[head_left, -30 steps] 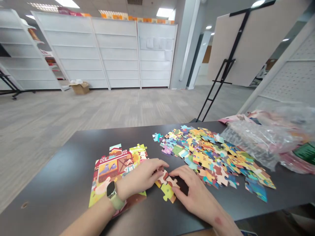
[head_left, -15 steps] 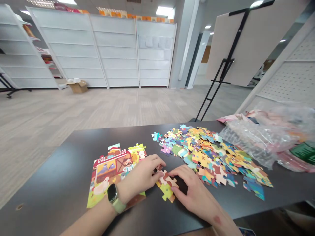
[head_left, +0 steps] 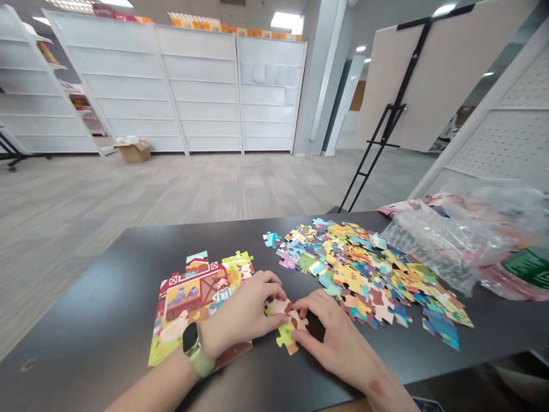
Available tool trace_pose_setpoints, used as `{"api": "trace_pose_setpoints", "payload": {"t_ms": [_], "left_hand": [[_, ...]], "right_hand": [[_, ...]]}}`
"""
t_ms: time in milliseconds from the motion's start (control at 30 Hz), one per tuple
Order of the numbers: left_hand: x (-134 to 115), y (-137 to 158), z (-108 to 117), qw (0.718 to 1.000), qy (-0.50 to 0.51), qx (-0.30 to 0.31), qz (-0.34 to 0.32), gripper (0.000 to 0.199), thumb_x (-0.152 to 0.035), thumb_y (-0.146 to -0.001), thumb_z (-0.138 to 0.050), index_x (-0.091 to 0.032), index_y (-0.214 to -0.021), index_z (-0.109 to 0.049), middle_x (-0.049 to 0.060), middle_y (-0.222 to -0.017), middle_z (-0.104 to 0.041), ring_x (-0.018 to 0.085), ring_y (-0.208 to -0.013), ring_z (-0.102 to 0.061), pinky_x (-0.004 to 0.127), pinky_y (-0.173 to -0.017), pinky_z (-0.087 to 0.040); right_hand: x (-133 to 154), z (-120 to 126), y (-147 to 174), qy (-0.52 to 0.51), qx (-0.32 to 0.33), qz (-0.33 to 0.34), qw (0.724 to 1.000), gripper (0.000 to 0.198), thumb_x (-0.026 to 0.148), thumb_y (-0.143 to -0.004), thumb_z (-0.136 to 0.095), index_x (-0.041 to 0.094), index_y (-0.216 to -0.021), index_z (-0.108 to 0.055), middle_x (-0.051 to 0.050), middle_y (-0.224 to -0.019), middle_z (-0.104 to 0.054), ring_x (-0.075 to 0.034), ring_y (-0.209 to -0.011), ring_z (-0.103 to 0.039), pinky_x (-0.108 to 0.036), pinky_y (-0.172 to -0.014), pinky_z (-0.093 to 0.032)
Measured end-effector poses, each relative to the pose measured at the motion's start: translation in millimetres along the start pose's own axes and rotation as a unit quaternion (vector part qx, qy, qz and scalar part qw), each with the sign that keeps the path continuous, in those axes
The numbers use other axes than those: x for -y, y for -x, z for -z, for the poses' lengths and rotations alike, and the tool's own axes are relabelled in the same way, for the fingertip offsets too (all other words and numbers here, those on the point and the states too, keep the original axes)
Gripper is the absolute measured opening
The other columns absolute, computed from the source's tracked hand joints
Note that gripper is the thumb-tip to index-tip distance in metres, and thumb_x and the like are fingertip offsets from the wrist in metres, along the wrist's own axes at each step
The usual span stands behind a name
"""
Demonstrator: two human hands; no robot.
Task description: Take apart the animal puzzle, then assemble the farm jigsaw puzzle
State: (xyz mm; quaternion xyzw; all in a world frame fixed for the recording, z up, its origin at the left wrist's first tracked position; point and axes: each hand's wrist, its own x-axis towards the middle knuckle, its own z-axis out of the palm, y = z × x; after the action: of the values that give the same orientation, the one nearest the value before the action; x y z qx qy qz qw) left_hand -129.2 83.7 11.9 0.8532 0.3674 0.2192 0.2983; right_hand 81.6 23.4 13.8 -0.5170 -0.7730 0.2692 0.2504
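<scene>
Between my hands, a small cluster of jigsaw pieces (head_left: 285, 332), green, pink and brown, rests at table height. The fingers of my left hand (head_left: 255, 303), which wears a watch (head_left: 191, 339), curl around its upper left, with the thumb lying across the top. My right hand (head_left: 328, 329) pinches the cluster's right edge between thumb and fingers. My left forearm partly covers the joined farm puzzle (head_left: 171, 332), which shows a red barn, a white hen and a farmer. Fingertips hide some of the cluster's outline.
A heap of loose jigsaw pieces (head_left: 351, 274) spreads over the dark table (head_left: 111, 297) at the right. Beyond it lie clear plastic wrapping (head_left: 446, 240) and a bottle with a green label (head_left: 529, 268). An easel (head_left: 381, 140) stands behind the table.
The small cluster has shifted slightly left and turned a little. My left thumb has moved onto its top, and my right fingers have stayed at its right edge.
</scene>
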Motion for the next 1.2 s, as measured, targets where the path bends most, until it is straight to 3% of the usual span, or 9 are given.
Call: {"api": "trace_pose_setpoints", "payload": {"t_ms": [133,267,467,767,1200], "left_hand": [[-1.8,-0.3,7.8,0.999,-0.014,0.035,-0.004,0.015,-0.021,-0.088,-0.071,-0.025,-0.100,-0.078,0.007,-0.117,-0.064,0.024,-0.109,-0.059,0.037,-0.096,-0.048],[1.9,-0.6,15.8,0.997,-0.013,0.063,-0.052,0.019,-0.022,-0.092,-0.068,-0.030,-0.105,-0.079,0.005,-0.121,-0.064,0.023,-0.112,-0.058,0.036,-0.100,-0.046],[9.1,-1.4,20.1,0.992,0.007,0.085,-0.089,0.024,-0.017,-0.096,-0.061,-0.029,-0.104,-0.080,0.004,-0.122,-0.065,0.020,-0.111,-0.060,0.030,-0.098,-0.047],[9.9,-4.0,18.5,0.992,-0.004,0.097,-0.082,0.057,0.008,-0.081,-0.044,-0.030,-0.104,-0.080,0.003,-0.122,-0.064,0.019,-0.113,-0.059,0.029,-0.098,-0.049],[15.8,-7.1,14.9,0.990,0.007,0.085,-0.109,0.053,0.009,-0.084,-0.047,-0.028,-0.100,-0.081,0.004,-0.120,-0.065,0.018,-0.111,-0.060,0.027,-0.098,-0.049]], "right_hand": [[1.6,2.6,3.2,-0.011,0.030,0.025,0.999,0.026,0.014,-0.080,-0.070,0.024,-0.103,-0.062,-0.003,-0.103,-0.062,-0.022,-0.100,-0.056,-0.036,-0.085,-0.048],[-1.3,3.3,6.3,-0.021,0.065,0.049,0.996,0.035,0.011,-0.079,-0.065,0.024,-0.111,-0.059,-0.004,-0.109,-0.061,-0.023,-0.106,-0.055,-0.038,-0.092,-0.048],[-2.1,2.0,5.9,-0.016,0.077,0.044,0.996,0.030,0.007,-0.080,-0.057,0.025,-0.105,-0.058,-0.004,-0.106,-0.060,-0.022,-0.104,-0.056,-0.037,-0.090,-0.049],[-0.9,2.5,4.6,-0.023,0.064,0.059,0.996,0.033,0.002,-0.077,-0.055,0.023,-0.103,-0.057,-0.004,-0.104,-0.061,-0.021,-0.102,-0.056,-0.035,-0.089,-0.049],[0.3,4.2,5.5,-0.029,0.068,0.075,0.994,0.035,0.001,-0.077,-0.055,0.022,-0.105,-0.058,-0.004,-0.105,-0.063,-0.021,-0.104,-0.056,-0.035,-0.090,-0.048]]}}
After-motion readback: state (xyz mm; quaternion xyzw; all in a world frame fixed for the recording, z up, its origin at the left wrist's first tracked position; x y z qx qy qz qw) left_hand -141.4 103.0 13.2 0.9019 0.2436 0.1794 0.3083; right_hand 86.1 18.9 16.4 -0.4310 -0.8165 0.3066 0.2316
